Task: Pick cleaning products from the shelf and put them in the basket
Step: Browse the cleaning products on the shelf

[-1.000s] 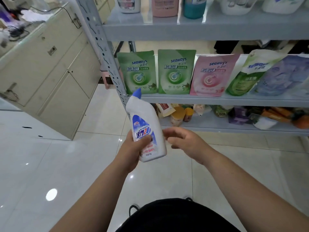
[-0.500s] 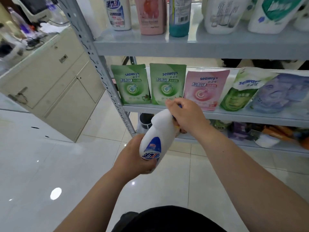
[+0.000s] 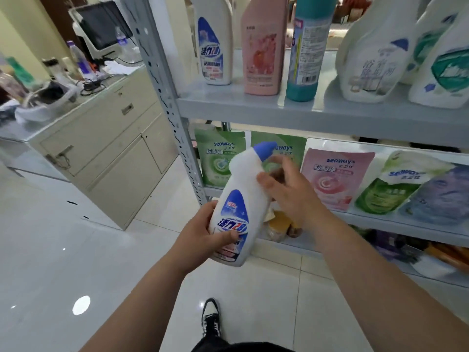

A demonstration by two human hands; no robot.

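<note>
Since 0.5 s ago R hand (image 3: 291, 196) has come off the top of the bottle (image 3: 241, 207), so the blue cap (image 3: 265, 149) now shows. Bottle also sits more upright, and the view has tipped up, w/ more of the top shelf (image 3: 304, 113) in frame.

L hand (image 3: 203, 232) grips the bottle's lower body, thumb across the front label, other fingers behind it. Bottle is white w/ blue label, held in the air in front of the mid shelf (image 3: 380, 221), leaning w/ cap up and to the right. R hand is loose, fingers spread and blurred just beside the neck, holding nothing. Its thumb tip looks to touch the bottle's shoulder, can't say for sure.

Behind the cap: two green pouches (image 3: 218, 161) on mid shelf, pink pouch (image 3: 335, 179) next to them on the right, more pouches further right. Top shelf: matching white bottle (image 3: 214, 47) at the left end, then pink bottle (image 3: 261, 47), teal bottle (image 3: 307, 54), big white bottles further right.

Left of the rack: cream cabinet (image 3: 114, 148) w/ monitor (image 3: 101, 24) and clutter on top. My shoe (image 3: 210, 316) on white tile floor (image 3: 63, 250) below.
</note>
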